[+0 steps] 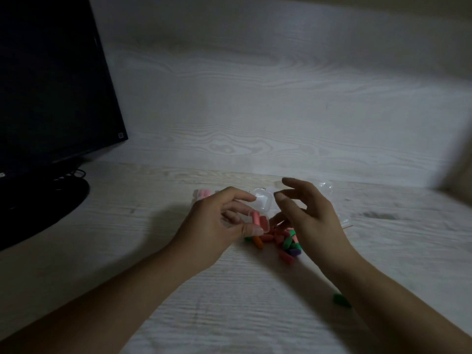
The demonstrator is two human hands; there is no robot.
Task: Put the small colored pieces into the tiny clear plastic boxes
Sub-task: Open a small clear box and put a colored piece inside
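Observation:
My left hand (219, 221) grips a tiny clear plastic box (260, 212) with its lid flipped up; pink pieces (256, 218) lie inside it. My right hand (306, 215) hovers just right of the box, fingers loosely spread and holding nothing that I can see. Under both hands a pile of small colored pieces (283, 241) in orange, pink, green and purple lies on the table. A single green piece (341, 300) lies apart, beside my right forearm. Another clear box with pink pieces (201, 194) stands behind my left hand.
A dark monitor (51, 85) on a round base (38, 200) fills the left side. A crumpled clear plastic bag (324, 186) lies behind my right hand. A pale wood-grain wall (255, 98) rises behind the wood-grain table (229, 302).

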